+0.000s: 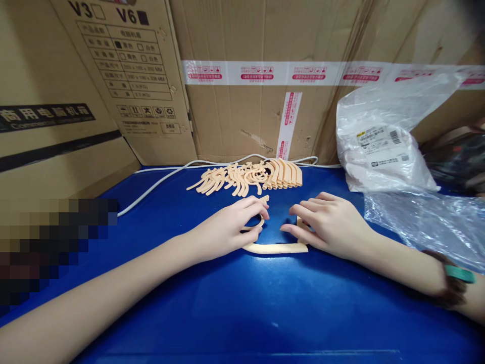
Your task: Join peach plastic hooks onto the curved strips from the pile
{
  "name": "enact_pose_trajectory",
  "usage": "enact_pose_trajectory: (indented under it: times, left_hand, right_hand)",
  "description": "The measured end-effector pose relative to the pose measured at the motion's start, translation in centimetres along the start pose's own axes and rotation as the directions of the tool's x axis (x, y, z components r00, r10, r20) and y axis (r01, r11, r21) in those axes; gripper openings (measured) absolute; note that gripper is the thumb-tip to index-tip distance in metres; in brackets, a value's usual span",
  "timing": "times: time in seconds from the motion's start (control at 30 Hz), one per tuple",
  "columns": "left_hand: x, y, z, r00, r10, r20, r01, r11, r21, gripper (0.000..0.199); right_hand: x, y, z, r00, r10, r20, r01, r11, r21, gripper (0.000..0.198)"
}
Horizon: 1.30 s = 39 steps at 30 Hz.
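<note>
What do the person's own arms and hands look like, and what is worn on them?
Both forearms are bare, with no sleeves or gloves in view. The left hand wears nothing. Behind the right hand, the wrist carries a dark brown hair tie with a teal green piece on it.

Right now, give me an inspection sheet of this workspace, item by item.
Surface: blue table top, glossy, bare in the foreground.
Job's things: a beige rubber strip bent into a frame shape lies flat between the hands; a pile of beige strips sits behind, some stacked neatly on the right.
Clutter: clear plastic bags, one with a printed label, at the right.
Hands: left hand pinches a curved end of the strip; right hand presses on its right side. A hair tie is on the right wrist.
Cables: a white cable runs along the back edge.
Surroundings: cardboard boxes with printed tape wall in the table; a blurred patch at the left.
</note>
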<state>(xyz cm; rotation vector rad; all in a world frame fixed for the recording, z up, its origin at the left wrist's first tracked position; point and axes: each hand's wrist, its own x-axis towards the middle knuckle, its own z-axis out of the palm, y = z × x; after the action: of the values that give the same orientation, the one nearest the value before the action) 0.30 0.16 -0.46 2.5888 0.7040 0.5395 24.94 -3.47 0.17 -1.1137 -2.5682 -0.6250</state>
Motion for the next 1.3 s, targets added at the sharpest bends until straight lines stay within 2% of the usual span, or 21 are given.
enact_pose_trajectory:
  times: [0.1, 0.2, 0.43, 0.63, 1.1, 1.3]
  left_hand:
    - [0.0, 0.0, 0.0, 1.0, -0.002, 0.005, 0.002, 1.0, -0.006, 0.015]
    - [0.1, 0.0, 0.0, 1.0, 0.001, 0.001, -0.001, 1.0, -0.002, 0.015]
    - [0.2, 0.0, -0.1, 1.0, -0.02, 0.008, 0.02, 1.0, 0.007, 0.015]
    - [0.2, 0.0, -0.1, 0.999, -0.039, 0.004, 0.039, 0.999, 0.016, 0.018]
    - [0.2, 0.4, 0.0, 0.996, -0.093, -0.002, 0.093, 0.993, 0.066, 0.02]
    - [0.2, 0.4, -0.1, 0.996, -0.088, 0.0, 0.088, 0.994, 0.066, 0.019]
  right_hand:
    - [0.1, 0.0, 0.1, 0.999, -0.01, 0.037, 0.01, 1.0, 0.0, 0.05]
    - [0.1, 0.0, 0.1, 0.994, -0.095, 0.045, 0.093, 0.994, 0.052, 0.049]
    - [-0.2, -1.0, -0.5, 0.969, -0.247, 0.0, 0.229, 0.899, 0.373, 0.049]
    - [-0.4, -2.1, -1.2, 0.966, -0.253, 0.055, 0.179, 0.808, 0.561, 0.031]
    - [-0.3, -2.4, -1.6, 0.963, -0.252, 0.099, 0.131, 0.753, 0.645, 0.024]
    - [-0.3, -2.5, -1.7, 0.961, -0.264, 0.085, 0.145, 0.739, 0.658, 0.02]
